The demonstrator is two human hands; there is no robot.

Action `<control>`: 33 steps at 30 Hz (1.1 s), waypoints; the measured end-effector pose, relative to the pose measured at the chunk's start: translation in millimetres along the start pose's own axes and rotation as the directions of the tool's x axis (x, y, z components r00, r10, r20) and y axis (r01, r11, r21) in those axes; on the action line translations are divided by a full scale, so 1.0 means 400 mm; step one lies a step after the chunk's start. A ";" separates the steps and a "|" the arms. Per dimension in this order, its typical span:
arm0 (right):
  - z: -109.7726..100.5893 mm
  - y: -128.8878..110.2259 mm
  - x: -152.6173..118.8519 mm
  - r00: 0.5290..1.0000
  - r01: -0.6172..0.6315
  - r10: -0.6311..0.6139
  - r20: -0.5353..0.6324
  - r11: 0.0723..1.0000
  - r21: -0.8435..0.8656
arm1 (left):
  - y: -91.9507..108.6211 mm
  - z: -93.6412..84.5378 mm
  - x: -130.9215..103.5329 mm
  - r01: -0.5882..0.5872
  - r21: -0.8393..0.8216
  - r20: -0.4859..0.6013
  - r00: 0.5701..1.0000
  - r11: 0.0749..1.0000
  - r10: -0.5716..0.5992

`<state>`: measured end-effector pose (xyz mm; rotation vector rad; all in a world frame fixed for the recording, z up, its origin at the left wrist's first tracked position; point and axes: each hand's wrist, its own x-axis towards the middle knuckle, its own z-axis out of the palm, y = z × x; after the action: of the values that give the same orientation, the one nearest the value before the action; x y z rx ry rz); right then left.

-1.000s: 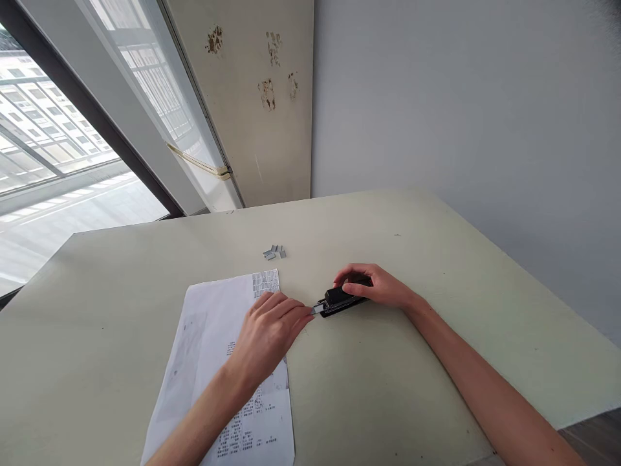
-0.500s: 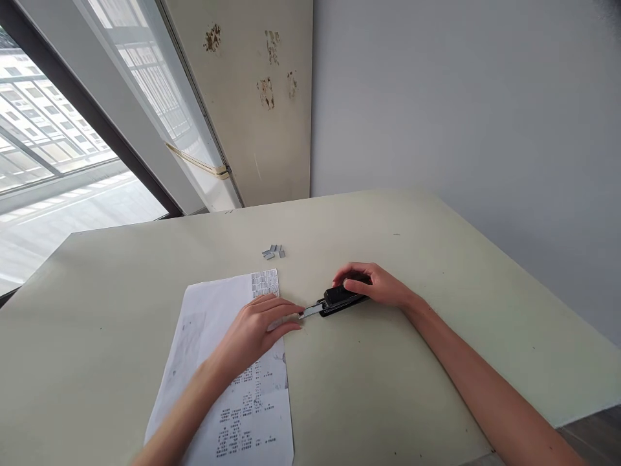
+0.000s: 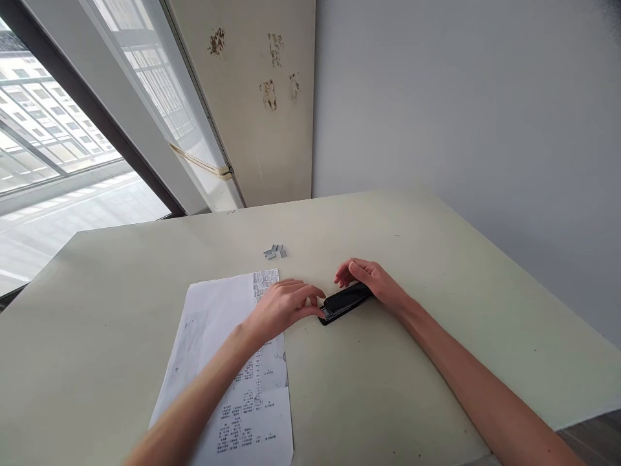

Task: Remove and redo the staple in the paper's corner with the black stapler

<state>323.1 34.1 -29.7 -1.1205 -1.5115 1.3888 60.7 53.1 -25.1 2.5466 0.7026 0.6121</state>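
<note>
A black stapler (image 3: pixel 347 301) lies on the pale table, angled up to the right. My left hand (image 3: pixel 287 304) is at its front end, thumb and fingertips closed on the metal tray's tip, which barely shows. My right hand (image 3: pixel 371 278) rests at the stapler's back end, its palm against it and its fingers apart above the far side. Under my left forearm lies a printed white paper sheet (image 3: pixel 218 323). Several small strips of staples (image 3: pixel 275 252) sit beyond the paper's top edge.
The table (image 3: pixel 412 375) spreads around the paper and stapler. A grey wall (image 3: pixel 460 97) rises on the right. A cream cabinet side (image 3: pixel 252 142) with brown marks stands behind the table. At the left is a window (image 3: pixel 53 129).
My left hand has moved right, and the metal tray that stuck out of the stapler is now almost fully inside. The fingers of my right hand have loosened and lifted from the stapler's top.
</note>
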 end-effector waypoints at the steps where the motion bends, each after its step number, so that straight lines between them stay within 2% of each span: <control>1: 0.001 0.001 -0.001 1.000 -0.001 0.001 -0.014 1.000 0.013 | -0.002 0.005 0.005 -0.016 0.028 -0.001 1.000 0.999 0.016; 15: 0.008 0.007 -0.002 0.996 0.016 -0.009 -0.086 0.996 0.092 | -0.002 0.016 0.009 -0.049 0.187 -0.012 0.999 0.981 0.052; 17: 0.009 0.010 -0.001 0.997 0.027 -0.023 -0.074 0.998 0.054 | -0.010 0.003 -0.005 -0.029 0.186 -0.031 0.999 0.982 0.036; 19: 0.011 0.012 -0.001 0.997 0.039 -0.039 -0.065 0.999 -0.011 | -0.027 -0.023 -0.027 0.055 0.207 -0.095 0.995 0.977 -0.036; 21: 0.011 0.013 -0.004 0.997 0.035 -0.039 -0.061 0.997 -0.063 | -0.055 -0.057 -0.058 0.221 0.266 -0.208 0.964 0.938 -0.168; 23: 0.007 0.013 -0.006 0.999 0.017 -0.020 -0.031 0.996 -0.091 | -0.089 -0.090 -0.097 0.400 0.335 -0.313 0.901 0.853 -0.299; 25: 0.000 0.013 -0.007 0.998 0.001 0.006 0.059 0.993 -0.115 | -0.122 -0.113 -0.135 0.521 0.392 -0.383 0.842 0.759 -0.380; 27: -0.009 0.014 -0.008 0.986 -0.005 0.029 0.166 0.990 -0.142 | -0.146 -0.123 -0.166 0.594 0.415 -0.423 0.796 0.689 -0.432; 29: -0.015 0.014 -0.008 0.972 -0.011 0.049 0.228 0.987 -0.163 | -0.158 -0.123 -0.182 0.630 0.405 -0.441 0.769 0.662 -0.462; 33: -0.014 0.012 -0.011 0.972 -0.022 0.065 0.225 0.982 -0.188 | -0.145 -0.112 -0.178 0.659 0.294 -0.415 0.740 0.692 -0.529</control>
<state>330.2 31.9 -34.0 -1.1401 -1.8219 1.4732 -38.9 71.1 -39.2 2.3521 1.8811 0.6597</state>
